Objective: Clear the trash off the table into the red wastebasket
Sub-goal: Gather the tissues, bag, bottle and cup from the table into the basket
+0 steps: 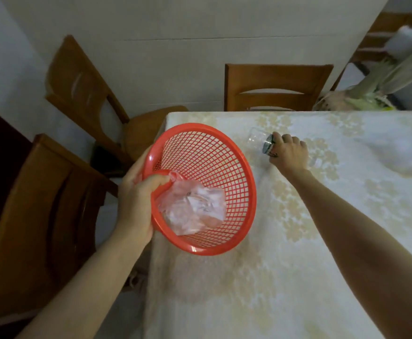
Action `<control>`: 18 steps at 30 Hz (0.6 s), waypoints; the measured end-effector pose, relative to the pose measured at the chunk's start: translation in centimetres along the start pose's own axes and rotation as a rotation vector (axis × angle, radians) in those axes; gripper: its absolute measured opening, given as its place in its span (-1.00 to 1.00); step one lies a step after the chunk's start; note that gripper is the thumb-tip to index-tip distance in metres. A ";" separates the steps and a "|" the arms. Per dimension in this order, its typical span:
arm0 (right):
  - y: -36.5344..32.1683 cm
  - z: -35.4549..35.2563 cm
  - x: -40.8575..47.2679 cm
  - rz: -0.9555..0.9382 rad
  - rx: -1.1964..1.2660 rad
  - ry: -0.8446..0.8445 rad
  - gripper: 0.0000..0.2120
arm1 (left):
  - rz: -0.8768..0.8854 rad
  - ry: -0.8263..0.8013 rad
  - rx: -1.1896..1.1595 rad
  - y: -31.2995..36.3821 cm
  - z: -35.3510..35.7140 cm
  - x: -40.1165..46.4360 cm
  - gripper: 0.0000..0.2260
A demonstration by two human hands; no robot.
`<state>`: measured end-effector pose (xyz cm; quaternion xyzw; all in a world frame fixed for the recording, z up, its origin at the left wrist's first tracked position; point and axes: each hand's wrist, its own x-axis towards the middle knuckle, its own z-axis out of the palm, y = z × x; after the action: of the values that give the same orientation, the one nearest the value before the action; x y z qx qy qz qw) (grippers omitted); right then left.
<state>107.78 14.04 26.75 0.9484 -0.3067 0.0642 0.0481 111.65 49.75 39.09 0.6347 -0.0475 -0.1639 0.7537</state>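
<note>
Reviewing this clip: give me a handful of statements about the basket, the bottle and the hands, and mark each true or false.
1. The left hand holds the red wastebasket by its rim. True.
2. The wastebasket is empty. False: a crumpled clear plastic bag lies inside it.
3. The right hand is on a clear plastic bottle lying on its side on the table. True.
4. The bottle is already in the wastebasket. False: it lies on the tablecloth, apart from the basket.
5. The wastebasket stands upright on the floor. False: it is held tilted at the table's left edge, opening toward the camera.
</note>
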 end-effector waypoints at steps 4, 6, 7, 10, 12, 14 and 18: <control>-1.1 -8.0 -2.8 -0.077 0.069 0.232 -0.34 | 0.002 0.008 -0.035 1.5 -0.4 -1.5 -0.51; -1.7 -13.3 -5.2 -0.130 0.080 0.338 -0.34 | -0.020 0.001 -0.048 2.3 -0.6 -2.7 -0.52; -2.1 -15.9 -6.7 -0.166 0.080 0.372 -0.34 | -0.040 -0.004 -0.045 2.5 -0.8 -3.3 -0.54; -3.7 -22.9 -12.5 -0.291 0.030 0.417 -0.32 | -0.081 -0.017 -0.051 3.4 -1.3 -6.0 -0.57; -4.7 -26.8 -17.1 -0.361 -0.037 0.391 -0.30 | -0.104 -0.037 -0.104 4.2 -1.3 -8.3 -0.61; -5.7 -30.0 -22.1 -0.414 -0.115 0.330 -0.31 | -0.127 -0.083 -0.166 5.1 -1.3 -11.4 -0.63; -6.1 -34.2 -32.0 -0.413 -0.265 0.211 -0.32 | -0.155 -0.217 -0.214 6.1 -1.7 -18.1 -0.63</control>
<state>82.51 41.88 55.37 0.9644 -0.1058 0.1109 0.2157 96.20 57.73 47.16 0.5313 -0.0620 -0.2932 0.7924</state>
